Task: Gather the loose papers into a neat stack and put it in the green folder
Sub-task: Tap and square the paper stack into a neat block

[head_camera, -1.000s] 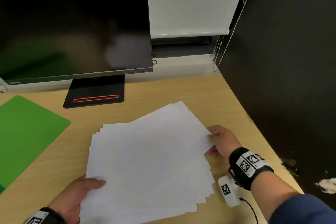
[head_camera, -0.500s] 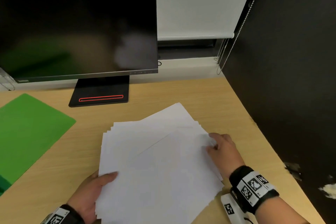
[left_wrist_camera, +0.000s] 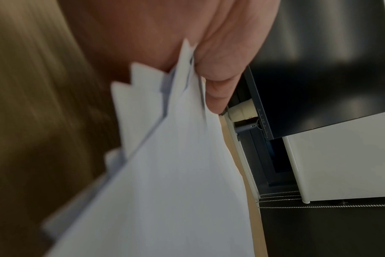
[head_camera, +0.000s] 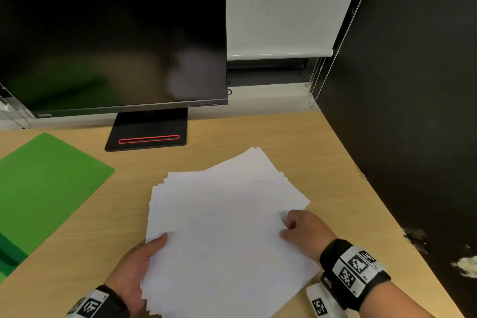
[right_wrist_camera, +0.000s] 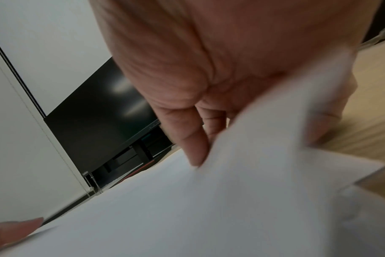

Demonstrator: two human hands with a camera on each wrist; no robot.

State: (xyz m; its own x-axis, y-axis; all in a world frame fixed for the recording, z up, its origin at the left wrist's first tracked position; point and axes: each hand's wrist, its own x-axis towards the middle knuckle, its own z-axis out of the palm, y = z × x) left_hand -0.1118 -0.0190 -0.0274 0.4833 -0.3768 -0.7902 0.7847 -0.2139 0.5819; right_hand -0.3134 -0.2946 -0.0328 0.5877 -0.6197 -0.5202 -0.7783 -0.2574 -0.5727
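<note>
A fanned pile of white papers (head_camera: 222, 227) lies on the wooden desk (head_camera: 296, 147) in front of me, its corners still offset. My left hand (head_camera: 139, 268) grips the pile's left edge, thumb on top; the left wrist view shows the staggered papers (left_wrist_camera: 165, 173) pinched under the thumb (left_wrist_camera: 218, 83). My right hand (head_camera: 302, 232) holds the right edge, thumb on top and fingers curled under; in the right wrist view the papers (right_wrist_camera: 187, 208) run between thumb and fingers (right_wrist_camera: 196, 149). The green folder (head_camera: 44, 188) lies closed at the left.
A black monitor (head_camera: 111, 39) on its stand (head_camera: 149, 131) fills the back of the desk. A black partition (head_camera: 413, 111) walls off the right side. A window blind with bead chains (head_camera: 317, 77) hangs behind. Bare desk shows between the folder and the papers.
The spread sheets have been pulled together into a tighter pile. My right hand moved inward and toward me along the right edge; my left hand slid up the left edge.
</note>
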